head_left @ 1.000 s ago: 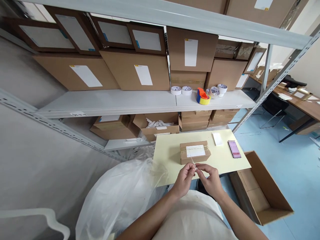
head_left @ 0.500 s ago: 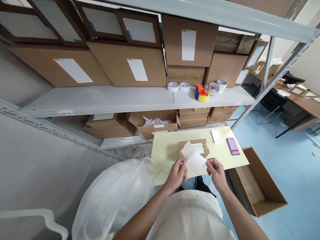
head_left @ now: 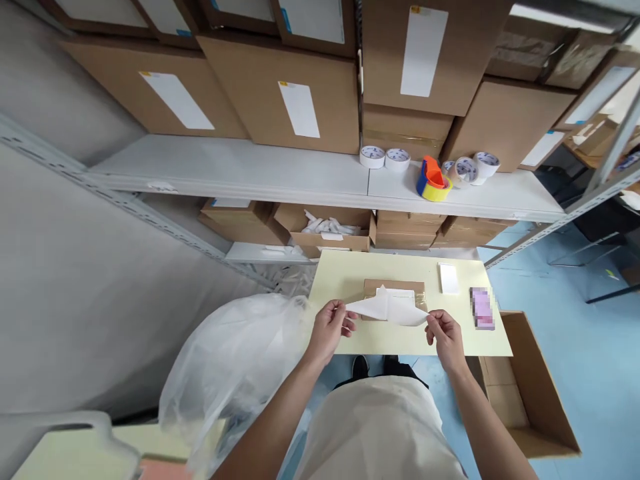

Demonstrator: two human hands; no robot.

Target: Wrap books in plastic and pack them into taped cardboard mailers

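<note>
A thin white sheet of paper (head_left: 393, 310) is stretched between my two hands, with a crease down its middle. My left hand (head_left: 330, 327) pinches its left corner between thumb and fingers. Its right corner is pinched by my right hand (head_left: 443, 337). Below and behind the sheet, a small brown cardboard box (head_left: 373, 289) with a white label and clear tape lies on the pale yellow table (head_left: 340, 273). The sheet hides part of the box's top. To the right on the table are a stack of white cards (head_left: 449, 279) and a blurred purple item (head_left: 483, 308).
Beyond the table stands a grey shelf (head_left: 280, 170) with cardboard boxes, several tape rolls (head_left: 397, 159) and an orange tape dispenser (head_left: 434, 177). A large clear plastic bag (head_left: 220, 360) bulges at my left. An open carton (head_left: 540, 387) sits on the floor at right.
My hands have moved apart, pulling the white sheet from a loose, folded shape into a wide, taut strip. The view has shifted, bringing another yellow surface in at lower left.
</note>
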